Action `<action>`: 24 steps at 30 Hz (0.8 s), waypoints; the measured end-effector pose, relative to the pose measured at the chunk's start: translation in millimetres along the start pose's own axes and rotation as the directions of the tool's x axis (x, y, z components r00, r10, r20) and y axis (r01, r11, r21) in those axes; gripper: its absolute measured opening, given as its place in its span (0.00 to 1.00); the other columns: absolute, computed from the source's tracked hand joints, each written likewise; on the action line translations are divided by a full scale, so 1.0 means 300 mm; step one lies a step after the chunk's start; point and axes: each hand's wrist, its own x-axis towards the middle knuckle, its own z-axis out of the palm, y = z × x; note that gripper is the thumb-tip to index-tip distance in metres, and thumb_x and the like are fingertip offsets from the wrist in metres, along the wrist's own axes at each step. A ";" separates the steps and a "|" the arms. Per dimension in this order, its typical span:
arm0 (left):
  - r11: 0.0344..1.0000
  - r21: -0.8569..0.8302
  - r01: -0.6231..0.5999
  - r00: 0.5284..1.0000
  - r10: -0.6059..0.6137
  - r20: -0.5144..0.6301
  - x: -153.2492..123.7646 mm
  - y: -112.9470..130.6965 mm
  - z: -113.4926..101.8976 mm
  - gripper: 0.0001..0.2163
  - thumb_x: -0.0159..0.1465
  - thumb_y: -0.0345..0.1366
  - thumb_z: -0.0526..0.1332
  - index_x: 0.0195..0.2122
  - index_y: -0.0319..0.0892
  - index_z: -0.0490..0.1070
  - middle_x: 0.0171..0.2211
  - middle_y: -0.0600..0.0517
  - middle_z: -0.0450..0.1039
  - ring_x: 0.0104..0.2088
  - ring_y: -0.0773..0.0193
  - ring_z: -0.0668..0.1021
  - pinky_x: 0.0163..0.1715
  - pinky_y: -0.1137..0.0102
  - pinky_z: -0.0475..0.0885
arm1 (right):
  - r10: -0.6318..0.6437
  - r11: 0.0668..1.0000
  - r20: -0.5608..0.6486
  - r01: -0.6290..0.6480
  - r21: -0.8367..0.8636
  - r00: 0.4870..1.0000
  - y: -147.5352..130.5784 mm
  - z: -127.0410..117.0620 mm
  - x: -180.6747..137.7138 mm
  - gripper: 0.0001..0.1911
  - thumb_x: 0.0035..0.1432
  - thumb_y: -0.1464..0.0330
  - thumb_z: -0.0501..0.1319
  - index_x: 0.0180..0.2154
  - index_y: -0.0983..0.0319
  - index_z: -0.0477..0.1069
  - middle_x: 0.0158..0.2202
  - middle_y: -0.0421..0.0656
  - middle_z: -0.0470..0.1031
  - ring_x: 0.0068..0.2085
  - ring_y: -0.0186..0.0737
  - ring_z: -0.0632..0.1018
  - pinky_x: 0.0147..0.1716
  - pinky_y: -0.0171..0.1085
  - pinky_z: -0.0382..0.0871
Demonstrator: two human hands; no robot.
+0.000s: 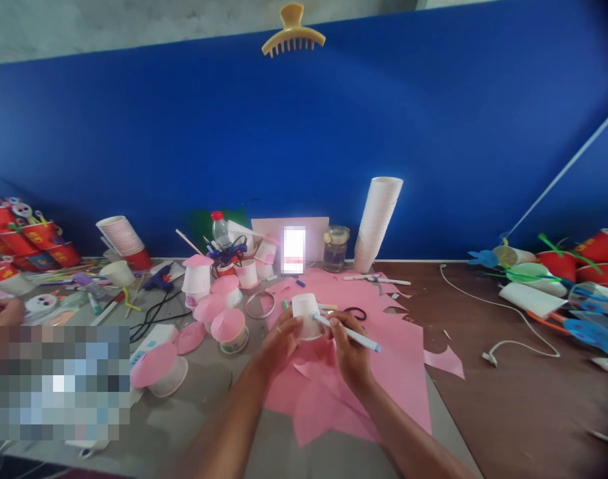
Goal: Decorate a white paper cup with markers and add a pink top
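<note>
My left hand [283, 336] grips a small white paper cup [306, 313], turned upside down on a sheet of pink paper [398, 346]. My right hand [348, 347] pinches a white marker pen [351, 332] with its tip touching the cup's side. Black scissors [354, 313] lie just behind my right hand. Several white cups topped with pink paper cones [227, 326] stand to the left of my left hand.
A tall leaning stack of white cups [378, 223], a glass jar [335, 248] and a lit phone [294, 249] stand at the back. A glue gun [159, 276] and cables lie left. Red decorated cups [598, 256] sit far right; a white cable [503, 313] crosses the brown table. Another person's hand [2, 316] shows at the far left.
</note>
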 end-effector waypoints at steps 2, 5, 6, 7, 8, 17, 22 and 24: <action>1.000 -0.003 0.008 1.000 -0.008 -0.008 -0.002 0.005 0.005 0.17 0.55 0.41 0.68 0.45 0.39 0.77 0.40 0.43 0.81 0.44 0.50 0.79 0.40 0.65 0.71 | -0.002 1.000 0.005 0.002 0.004 1.000 0.000 0.001 0.001 0.15 0.63 0.56 0.59 0.31 0.60 0.72 0.20 0.36 0.67 0.23 0.35 0.69 0.24 0.34 0.65; 1.000 -0.011 0.008 1.000 -0.008 -0.009 -0.004 0.007 0.007 0.18 0.55 0.41 0.69 0.45 0.39 0.77 0.40 0.43 0.80 0.46 0.50 0.79 0.42 0.64 0.72 | -0.014 1.000 0.019 0.014 0.010 1.000 0.000 0.002 0.001 0.15 0.63 0.56 0.58 0.31 0.59 0.72 0.20 0.36 0.66 0.22 0.35 0.68 0.24 0.34 0.64; 1.000 -0.013 0.006 1.000 -0.006 -0.007 -0.004 0.007 0.006 0.18 0.55 0.41 0.69 0.45 0.38 0.77 0.40 0.43 0.80 0.46 0.50 0.79 0.42 0.65 0.72 | -0.015 1.000 0.022 0.015 0.013 1.000 -0.001 0.001 0.001 0.15 0.63 0.56 0.58 0.31 0.59 0.72 0.20 0.36 0.66 0.22 0.35 0.68 0.24 0.34 0.64; 1.000 -0.014 0.005 1.000 -0.005 -0.004 -0.004 0.006 0.005 0.18 0.55 0.41 0.69 0.45 0.38 0.77 0.41 0.43 0.80 0.46 0.51 0.80 0.42 0.65 0.72 | -0.014 1.000 0.020 0.014 0.016 1.000 -0.002 0.001 0.002 0.15 0.63 0.56 0.58 0.31 0.59 0.72 0.20 0.36 0.66 0.22 0.35 0.68 0.24 0.34 0.64; 1.000 -0.016 0.004 1.000 -0.004 -0.004 -0.004 0.004 0.003 0.18 0.55 0.41 0.69 0.45 0.38 0.77 0.41 0.43 0.80 0.45 0.51 0.80 0.41 0.66 0.72 | -0.010 1.000 0.014 0.010 0.017 1.000 -0.003 0.001 0.002 0.15 0.63 0.56 0.58 0.31 0.59 0.72 0.20 0.36 0.67 0.22 0.35 0.68 0.24 0.34 0.64; 1.000 -0.014 -0.008 1.000 0.008 0.019 -0.001 0.003 0.000 0.18 0.57 0.40 0.68 0.46 0.38 0.76 0.41 0.43 0.80 0.45 0.51 0.80 0.43 0.64 0.72 | 0.002 1.000 0.016 -0.002 0.012 1.000 -0.011 0.001 0.005 0.15 0.63 0.56 0.58 0.30 0.59 0.71 0.20 0.36 0.66 0.23 0.35 0.68 0.24 0.34 0.64; 1.000 -0.030 -0.001 1.000 0.002 0.016 -0.003 0.006 0.007 0.17 0.56 0.40 0.69 0.45 0.38 0.77 0.41 0.43 0.80 0.46 0.50 0.79 0.46 0.63 0.72 | 0.011 1.000 -0.013 -0.011 0.007 1.000 -0.011 0.001 0.005 0.15 0.63 0.56 0.58 0.30 0.60 0.72 0.21 0.36 0.67 0.23 0.36 0.68 0.24 0.34 0.65; 0.999 -0.031 0.004 1.000 -0.004 0.009 -0.003 0.006 0.005 0.17 0.56 0.39 0.69 0.45 0.38 0.77 0.40 0.43 0.80 0.47 0.50 0.79 0.46 0.63 0.72 | 0.015 1.000 0.002 -0.015 0.019 1.000 -0.006 0.002 0.003 0.15 0.63 0.56 0.59 0.30 0.60 0.72 0.20 0.36 0.66 0.23 0.35 0.68 0.24 0.35 0.65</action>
